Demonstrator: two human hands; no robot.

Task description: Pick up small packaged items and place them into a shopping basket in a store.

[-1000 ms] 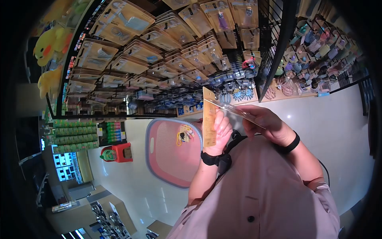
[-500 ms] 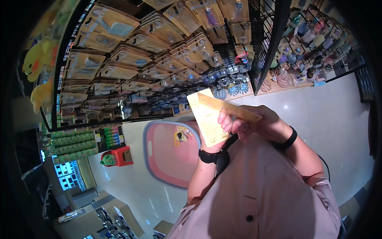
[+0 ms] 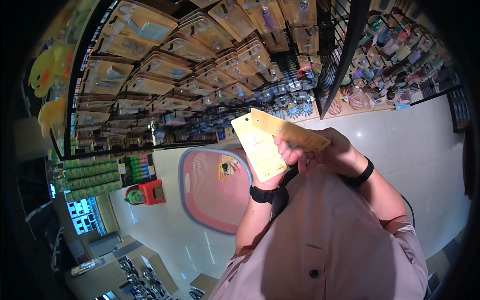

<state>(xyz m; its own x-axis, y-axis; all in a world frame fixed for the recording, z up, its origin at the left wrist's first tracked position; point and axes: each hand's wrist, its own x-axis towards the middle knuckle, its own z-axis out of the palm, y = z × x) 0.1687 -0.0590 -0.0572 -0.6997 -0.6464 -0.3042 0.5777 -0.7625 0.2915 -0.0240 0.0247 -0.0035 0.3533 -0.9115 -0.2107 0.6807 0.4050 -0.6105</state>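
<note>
In the head view, my left hand [image 3: 270,183] is mostly hidden behind a yellow hang-card package [image 3: 261,150] that it holds, its printed side facing me and a hang hole at the top. My right hand [image 3: 341,152] grips a second yellow hang-card package [image 3: 292,131], which slants across the upper right of the first one. The right fingertips reach to the edge of the left card. What is mounted on the cards' far sides is hidden. A dark band circles each wrist.
Ahead stands a black wire rack [image 3: 70,100] hung with many carded packages. A pink basket with a grey rim [image 3: 183,200] is on the floor, some small carded items inside. A red stool [image 3: 154,192] stands farther left, and a second display [image 3: 395,60] is at the right.
Both cards have tilted a little, so more of their printed faces and the hang holes show. The hands stay in nearly the same place.
</note>
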